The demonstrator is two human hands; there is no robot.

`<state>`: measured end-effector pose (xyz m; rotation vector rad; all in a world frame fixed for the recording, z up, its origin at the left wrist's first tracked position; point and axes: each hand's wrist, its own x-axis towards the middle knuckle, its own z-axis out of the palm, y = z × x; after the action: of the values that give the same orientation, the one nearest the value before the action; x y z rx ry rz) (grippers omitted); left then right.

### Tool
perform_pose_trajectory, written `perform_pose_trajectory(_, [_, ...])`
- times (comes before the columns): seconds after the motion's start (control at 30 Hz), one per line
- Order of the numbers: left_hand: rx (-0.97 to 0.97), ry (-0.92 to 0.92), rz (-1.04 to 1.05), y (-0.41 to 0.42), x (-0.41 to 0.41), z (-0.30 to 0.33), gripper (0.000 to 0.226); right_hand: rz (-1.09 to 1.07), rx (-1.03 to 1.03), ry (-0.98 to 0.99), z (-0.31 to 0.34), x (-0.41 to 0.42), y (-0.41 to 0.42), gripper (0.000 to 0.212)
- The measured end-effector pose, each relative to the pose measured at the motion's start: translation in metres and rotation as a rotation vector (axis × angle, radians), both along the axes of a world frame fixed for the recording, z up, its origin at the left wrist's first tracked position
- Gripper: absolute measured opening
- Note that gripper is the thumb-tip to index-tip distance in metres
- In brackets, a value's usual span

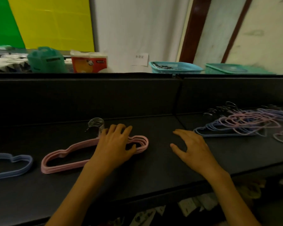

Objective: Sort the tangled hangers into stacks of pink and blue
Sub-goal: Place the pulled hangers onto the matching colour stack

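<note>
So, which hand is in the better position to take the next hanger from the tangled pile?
The right hand. It is empty, open, and hovers beside the tangled pile on the right. The left hand rests on the pink stack, farther from the pile.

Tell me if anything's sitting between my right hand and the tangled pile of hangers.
Nothing visible does. The right hand hovers open over bare dark tabletop, and the tangled pile lies just beyond its fingertips to the right. The left hand rests on the pink stack, well clear of that path.
</note>
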<state>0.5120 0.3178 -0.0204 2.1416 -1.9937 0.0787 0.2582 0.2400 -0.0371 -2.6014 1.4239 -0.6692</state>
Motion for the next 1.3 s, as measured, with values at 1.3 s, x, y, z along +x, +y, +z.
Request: perform_pose_trajectory(1.3, [-0.058, -0.086, -0.170, -0.222, -0.441, 0.002, 0.079, -0.295, 0.081, 0.020, -0.018, -0.484, -0.154, 0.057])
